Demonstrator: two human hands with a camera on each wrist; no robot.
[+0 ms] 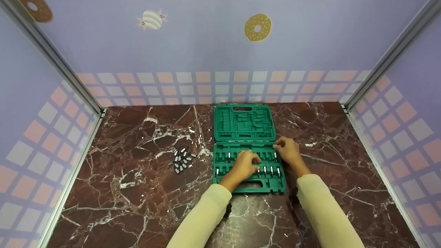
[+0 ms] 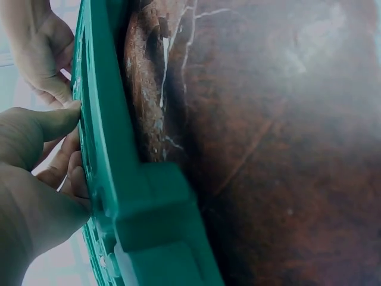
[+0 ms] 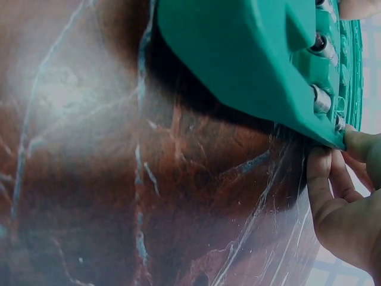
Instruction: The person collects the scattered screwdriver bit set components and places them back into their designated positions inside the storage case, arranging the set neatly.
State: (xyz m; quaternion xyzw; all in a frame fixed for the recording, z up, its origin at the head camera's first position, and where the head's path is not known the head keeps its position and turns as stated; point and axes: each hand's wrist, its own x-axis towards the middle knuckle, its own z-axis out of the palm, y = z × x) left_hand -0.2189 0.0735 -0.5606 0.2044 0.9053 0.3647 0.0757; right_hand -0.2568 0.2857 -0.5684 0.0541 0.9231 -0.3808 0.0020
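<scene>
A green plastic tool case (image 1: 253, 190) lies open on the table, its moulded lid (image 1: 244, 122) folded back toward the wall. Over the middle of the lower tray is my left hand (image 1: 244, 164), fingers bent down into the slots; whether they pinch a bit there I cannot tell. My right hand (image 1: 288, 150) grips the case's right edge near the hinge, thumb above and fingers beneath in the right wrist view. Metal socket bits stand in the tray, including one bit (image 1: 229, 157) at upper left, another (image 1: 217, 171) at lower left and several along the lower right row.
Left of the case, a loose cluster of socket bits (image 1: 182, 160) lies on the dark red marbled table (image 1: 137, 206). Patterned walls (image 1: 206, 44) enclose the table at the back and both sides, with metal rails at the corners.
</scene>
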